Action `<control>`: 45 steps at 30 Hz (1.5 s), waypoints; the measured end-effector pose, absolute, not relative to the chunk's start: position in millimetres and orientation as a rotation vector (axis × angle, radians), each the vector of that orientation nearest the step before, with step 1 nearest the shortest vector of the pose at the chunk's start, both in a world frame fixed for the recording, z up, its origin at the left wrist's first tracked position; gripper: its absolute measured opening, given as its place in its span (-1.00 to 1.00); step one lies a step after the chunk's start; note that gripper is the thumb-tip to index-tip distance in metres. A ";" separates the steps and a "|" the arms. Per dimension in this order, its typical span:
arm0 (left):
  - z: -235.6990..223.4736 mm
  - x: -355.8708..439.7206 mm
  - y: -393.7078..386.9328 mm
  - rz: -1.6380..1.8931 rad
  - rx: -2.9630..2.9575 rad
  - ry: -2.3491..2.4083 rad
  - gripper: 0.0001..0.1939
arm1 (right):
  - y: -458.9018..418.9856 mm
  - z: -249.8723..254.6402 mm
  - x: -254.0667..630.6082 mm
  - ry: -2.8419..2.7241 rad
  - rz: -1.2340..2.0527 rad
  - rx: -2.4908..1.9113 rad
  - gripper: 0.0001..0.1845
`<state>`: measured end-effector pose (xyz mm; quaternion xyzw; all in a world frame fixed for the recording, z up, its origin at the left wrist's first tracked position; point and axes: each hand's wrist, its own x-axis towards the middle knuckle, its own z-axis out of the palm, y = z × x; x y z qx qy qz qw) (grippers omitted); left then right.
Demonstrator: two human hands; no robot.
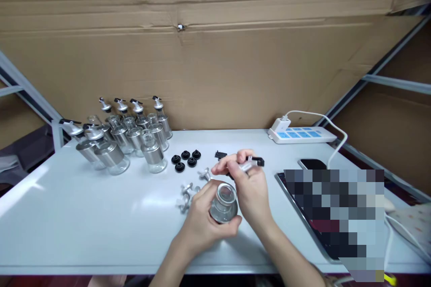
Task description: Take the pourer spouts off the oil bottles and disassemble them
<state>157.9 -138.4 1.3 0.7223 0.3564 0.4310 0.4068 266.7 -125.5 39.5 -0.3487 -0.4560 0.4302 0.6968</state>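
My left hand (202, 219) is wrapped round a small glass bottle with a metal sleeve (224, 204), its open mouth facing up, just above the white table (84, 215). My right hand (251, 188) pinches a silver and black pourer spout (251, 163) a little above and behind the bottle's mouth. Loose silver spout parts (188, 193) lie on the table left of my left hand. Several black rubber stoppers (186, 160) sit further back. A small black piece (220, 155) lies behind my right hand.
A cluster of glass bottles (128, 141), some fitted with spouts, stands at the back left. A white power strip (303, 134) with a plugged-in cable sits at the back right, a phone (311, 163) beside it, and a tablet-like screen (303, 206) at the right. Cardboard lines the back.
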 end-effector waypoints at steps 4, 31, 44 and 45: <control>6.1 156.5 -146.7 1.098 1.859 0.871 -0.74 | -98.1 37.6 282.8 -1.004 1.074 -0.808 -0.63; -15.6 -24.0 -46.1 1.379 2.038 2.137 -0.43 | -82.7 -1.8 298.1 -1.527 1.163 -1.292 -0.64; -5.8 -13.6 -27.5 1.256 2.160 2.391 -0.29 | -88.9 -6.2 287.7 -1.641 1.273 -1.246 -0.69; -7.6 -11.7 -29.1 1.362 2.180 2.348 -0.27 | -89.7 -6.3 287.4 -1.646 1.288 -1.229 -0.69</control>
